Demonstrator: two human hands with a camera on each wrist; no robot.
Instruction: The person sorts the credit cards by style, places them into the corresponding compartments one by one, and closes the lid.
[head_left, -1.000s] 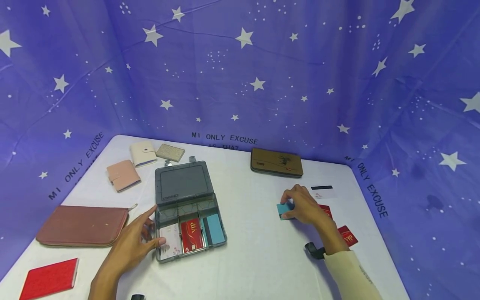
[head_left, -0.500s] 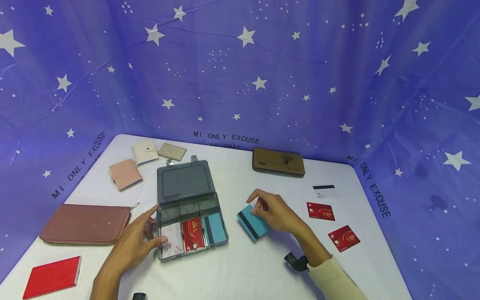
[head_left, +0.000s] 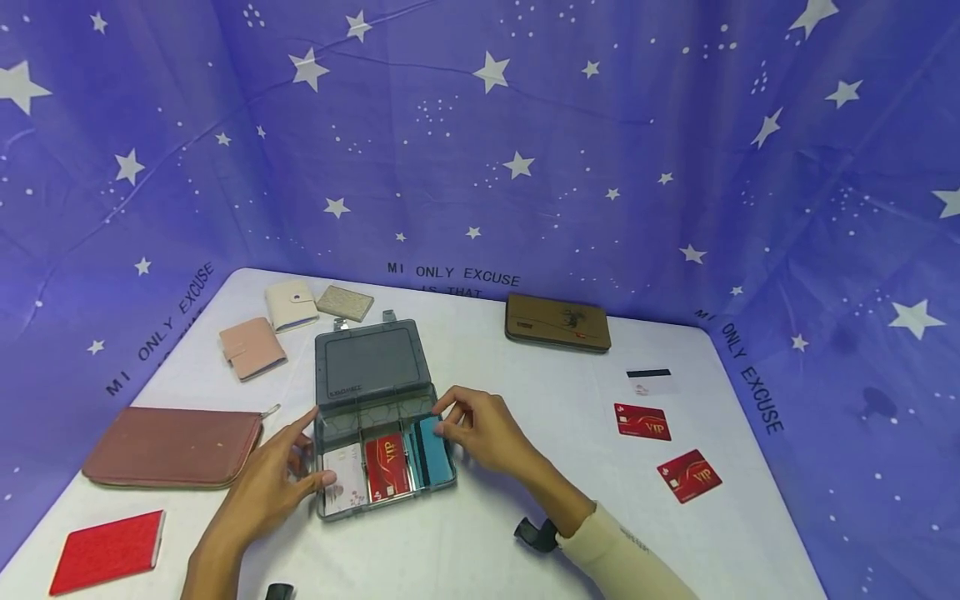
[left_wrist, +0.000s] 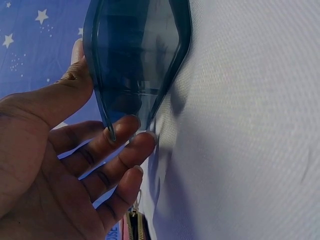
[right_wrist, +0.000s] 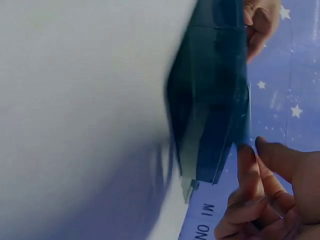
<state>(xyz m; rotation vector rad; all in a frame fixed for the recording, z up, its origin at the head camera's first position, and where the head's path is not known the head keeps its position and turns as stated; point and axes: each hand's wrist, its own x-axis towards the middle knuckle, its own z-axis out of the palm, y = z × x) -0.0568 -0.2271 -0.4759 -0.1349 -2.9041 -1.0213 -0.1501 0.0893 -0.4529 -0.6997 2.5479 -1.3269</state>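
In the head view a grey see-through plastic box (head_left: 372,327) lies with its lid folded back. A white floral card (head_left: 343,477), a red VIP card (head_left: 386,468) and blue striped cards sit in its three front compartments. My left hand (head_left: 262,483) holds the box's left side, thumb over the rim; the left wrist view shows its fingertips (left_wrist: 131,122) against the wall. My right hand (head_left: 487,429) pinches a blue card (head_left: 437,457) by its far right corner, over the right compartment. The right wrist view shows this blue card (right_wrist: 243,127) at the rim, between thumb and fingers.
Two red VIP cards (head_left: 642,422) and a white striped card (head_left: 649,382) lie at the right. A brown wallet (head_left: 557,322) stands behind. Around the left are a reddish-brown pouch (head_left: 172,446), a red booklet (head_left: 108,552), pink (head_left: 252,348) and cream (head_left: 291,306) wallets, and a beige cardholder (head_left: 344,302).
My right hand has carried the blue card leftward from the table's right side to the box's right compartment. My left hand keeps its place on the box.
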